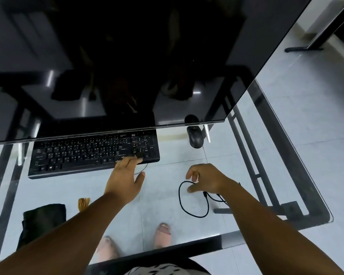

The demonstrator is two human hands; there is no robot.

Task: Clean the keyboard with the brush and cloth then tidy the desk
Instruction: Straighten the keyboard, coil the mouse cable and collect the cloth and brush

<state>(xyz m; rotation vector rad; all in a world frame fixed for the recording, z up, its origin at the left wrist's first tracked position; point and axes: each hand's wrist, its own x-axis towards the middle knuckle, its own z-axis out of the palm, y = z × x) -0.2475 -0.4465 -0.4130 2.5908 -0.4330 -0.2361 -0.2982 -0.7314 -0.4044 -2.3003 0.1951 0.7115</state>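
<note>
Pale tiled floor (306,116) beneath glass desk (298,175).

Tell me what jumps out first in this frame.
The big dark monitor fills the top half, overhanging the black keyboard on the glass desk. The left hand reaches to the keyboard's near right edge, fingers on it; the right hand hovers at a looped black cable. A black cloth lies near left, a mouse far right.

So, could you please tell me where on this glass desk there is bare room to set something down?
Bare glass lies between the black cloth and the looped cable, in front of the keyboard. A smaller patch lies between the keyboard and the mouse. It is crowded near the keyboard's right end, where the left hand reaches, and around the cable under the right hand.
</note>
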